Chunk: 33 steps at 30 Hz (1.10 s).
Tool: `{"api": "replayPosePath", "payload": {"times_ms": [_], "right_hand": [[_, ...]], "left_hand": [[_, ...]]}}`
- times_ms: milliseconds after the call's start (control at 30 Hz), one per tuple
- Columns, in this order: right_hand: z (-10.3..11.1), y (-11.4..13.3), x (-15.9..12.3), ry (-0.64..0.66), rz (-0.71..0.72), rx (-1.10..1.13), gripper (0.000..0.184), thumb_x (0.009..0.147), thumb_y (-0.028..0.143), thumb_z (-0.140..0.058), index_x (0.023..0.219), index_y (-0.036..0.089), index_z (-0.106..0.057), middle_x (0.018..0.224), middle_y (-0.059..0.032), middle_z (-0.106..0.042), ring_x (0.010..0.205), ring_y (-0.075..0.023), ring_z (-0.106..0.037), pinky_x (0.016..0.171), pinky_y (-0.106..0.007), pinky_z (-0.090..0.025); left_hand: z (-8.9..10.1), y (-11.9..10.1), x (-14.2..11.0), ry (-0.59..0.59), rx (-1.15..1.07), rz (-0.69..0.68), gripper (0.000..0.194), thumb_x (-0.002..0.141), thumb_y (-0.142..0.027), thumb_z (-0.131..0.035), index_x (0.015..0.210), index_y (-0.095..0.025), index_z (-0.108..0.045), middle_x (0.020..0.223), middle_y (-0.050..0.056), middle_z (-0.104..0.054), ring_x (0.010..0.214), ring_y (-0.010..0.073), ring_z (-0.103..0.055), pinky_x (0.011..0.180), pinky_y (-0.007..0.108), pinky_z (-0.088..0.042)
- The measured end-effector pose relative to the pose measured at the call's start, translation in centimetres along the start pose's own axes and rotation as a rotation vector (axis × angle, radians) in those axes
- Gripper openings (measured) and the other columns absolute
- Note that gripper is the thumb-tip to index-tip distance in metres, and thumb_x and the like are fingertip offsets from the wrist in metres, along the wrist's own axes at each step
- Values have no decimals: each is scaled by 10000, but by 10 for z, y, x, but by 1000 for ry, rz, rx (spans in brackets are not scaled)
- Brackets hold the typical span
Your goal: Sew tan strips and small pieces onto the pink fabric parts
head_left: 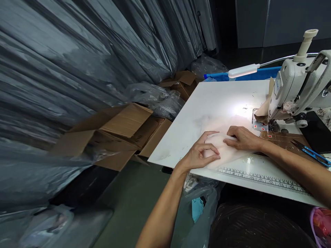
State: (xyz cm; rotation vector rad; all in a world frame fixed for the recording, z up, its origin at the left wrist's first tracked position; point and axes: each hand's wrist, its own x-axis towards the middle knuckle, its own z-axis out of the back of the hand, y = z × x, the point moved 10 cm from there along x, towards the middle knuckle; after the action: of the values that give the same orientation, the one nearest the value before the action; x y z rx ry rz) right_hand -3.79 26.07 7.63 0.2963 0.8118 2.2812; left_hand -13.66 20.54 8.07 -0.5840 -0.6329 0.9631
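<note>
A piece of pale pink, thin fabric lies bunched on the white sewing table near its front left corner. My left hand holds its left edge, with the fingers curled and the fingertips pressed on the cloth. At the fabric's right side, my right hand is closed on its upper fold, thumb pointing left. To the right of that hand stands the white sewing machine, its needle area beyond my right wrist. A ruler strip runs along the table's front edge, below both hands.
Blue-handled scissors and a black flat object lie at the right. A lamp lights the table. Open cardboard boxes stand left of it. A plastic bag hangs below the front edge.
</note>
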Motion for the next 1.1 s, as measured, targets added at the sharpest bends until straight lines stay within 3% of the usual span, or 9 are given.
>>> {"api": "replayPosePath", "payload": {"times_ms": [133,300,467,733,900,1100], "right_hand": [[1,1,0,-10,14,7,249,861,217,-563,657,195,-422,791,-35,-564,696,-153,-482,651,-278,-358],[0,0,0,-13,13,19,234,865,222,-565,671,194,-438,789,-34,-561,687,-151,-476,644,-279,-358],[0,-1,0,-17,19,22,192,864,237,-567,700,186,-482,817,-43,-581,718,-162,-503,670,-287,-378],[-1,-1,0,-7,30,41,243,878,257,-544,673,198,-426,809,-43,-564,698,-158,-483,655,-294,-376],[-1,2,-4,45,81,110,280,926,352,-483,695,207,-422,818,-48,-549,730,-180,-489,676,-322,-382],[-2,5,-7,100,116,105,262,799,368,-666,731,199,-478,876,-52,-570,796,-204,-524,697,-329,-400]], "left_hand": [[-4,5,2,17,33,88,170,863,-282,-640,748,-171,-695,1393,96,-479,1100,255,-575,726,296,-517],[-2,7,2,20,9,120,183,899,-292,-578,781,-175,-654,1377,85,-494,900,177,-601,557,229,-451],[-5,6,1,45,5,80,197,797,-375,-722,793,-179,-704,1347,110,-481,1084,259,-555,685,283,-502],[-2,13,1,29,-19,169,290,911,-381,-557,752,-159,-655,1285,94,-513,675,107,-502,460,219,-321],[4,14,3,-34,-51,164,347,928,-446,-521,753,-159,-605,1225,93,-548,714,117,-505,523,228,-341],[4,13,4,-53,-82,112,461,953,-526,-453,713,-154,-582,1166,105,-581,798,148,-530,612,249,-387]]}}
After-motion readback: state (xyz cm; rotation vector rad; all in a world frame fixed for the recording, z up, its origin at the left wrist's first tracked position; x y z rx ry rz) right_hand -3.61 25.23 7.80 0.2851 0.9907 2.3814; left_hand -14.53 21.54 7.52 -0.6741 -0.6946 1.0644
